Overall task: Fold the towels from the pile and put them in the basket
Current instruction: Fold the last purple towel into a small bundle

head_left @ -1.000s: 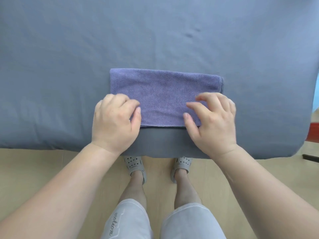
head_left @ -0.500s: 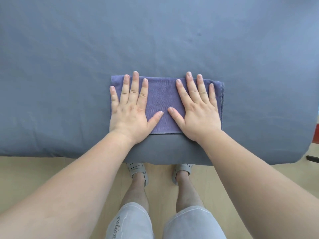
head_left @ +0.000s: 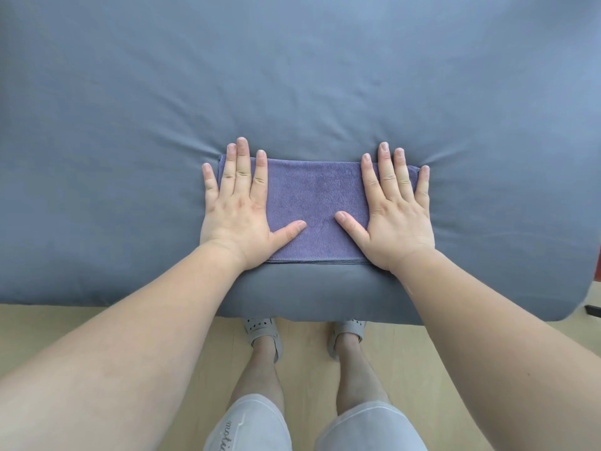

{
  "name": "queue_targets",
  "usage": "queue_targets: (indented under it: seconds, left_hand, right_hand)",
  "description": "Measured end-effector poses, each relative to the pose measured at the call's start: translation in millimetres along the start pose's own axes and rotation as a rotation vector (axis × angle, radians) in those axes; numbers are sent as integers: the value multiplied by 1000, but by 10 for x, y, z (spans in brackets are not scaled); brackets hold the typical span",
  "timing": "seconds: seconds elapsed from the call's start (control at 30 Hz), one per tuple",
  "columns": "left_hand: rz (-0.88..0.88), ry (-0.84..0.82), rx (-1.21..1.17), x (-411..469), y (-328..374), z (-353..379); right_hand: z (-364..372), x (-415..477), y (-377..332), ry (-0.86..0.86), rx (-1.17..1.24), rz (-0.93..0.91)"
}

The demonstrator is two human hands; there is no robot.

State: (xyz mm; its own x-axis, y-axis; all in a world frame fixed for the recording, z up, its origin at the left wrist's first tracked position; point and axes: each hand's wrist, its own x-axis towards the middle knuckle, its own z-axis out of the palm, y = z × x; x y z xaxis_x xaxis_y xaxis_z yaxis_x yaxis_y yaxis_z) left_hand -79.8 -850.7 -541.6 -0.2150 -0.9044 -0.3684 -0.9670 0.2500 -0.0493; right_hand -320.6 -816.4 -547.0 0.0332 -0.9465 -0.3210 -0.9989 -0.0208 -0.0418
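Observation:
A purple towel [head_left: 317,209], folded into a flat rectangle, lies near the front edge of a grey-blue covered surface [head_left: 292,76]. My left hand [head_left: 239,206] lies flat on the towel's left end, fingers straight and spread, the little finger off on the cover. On the towel's right end my right hand [head_left: 398,209] presses flat in the same way, its little finger past the right edge. Both thumbs point inward across the bare middle of the towel. Neither the pile nor the basket is in view.
The covered surface fills the upper frame and drops off at its front edge [head_left: 309,307]. Below it is a pale wooden floor [head_left: 97,323] with my legs and grey sandals [head_left: 263,333]. A red object [head_left: 597,268] shows at the right edge.
A second ago my fingers were curled at the towel's near edge. They flattened onto the towel, then both hands slid apart from the middle to its two ends.

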Motion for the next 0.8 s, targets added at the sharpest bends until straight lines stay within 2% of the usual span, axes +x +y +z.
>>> queue_targets:
  seconds: [0.17,0.27,0.5,0.8]
  left_hand:
    - [-51,88,-23,-232,-93,-40]
    - [-100,71,-110,-409,-221,-30]
    - [-18,-21,-171,-474,-361,-22]
    - [25,97,-448,-436,-424,-155]
  right_hand:
    - [-185,-89,-288,34,-2,86]
    - [-194,-157,-621,48,64,32]
    - [30,-118,-805,3,81,51]
    - [49,-81,-818,-46,53,70]
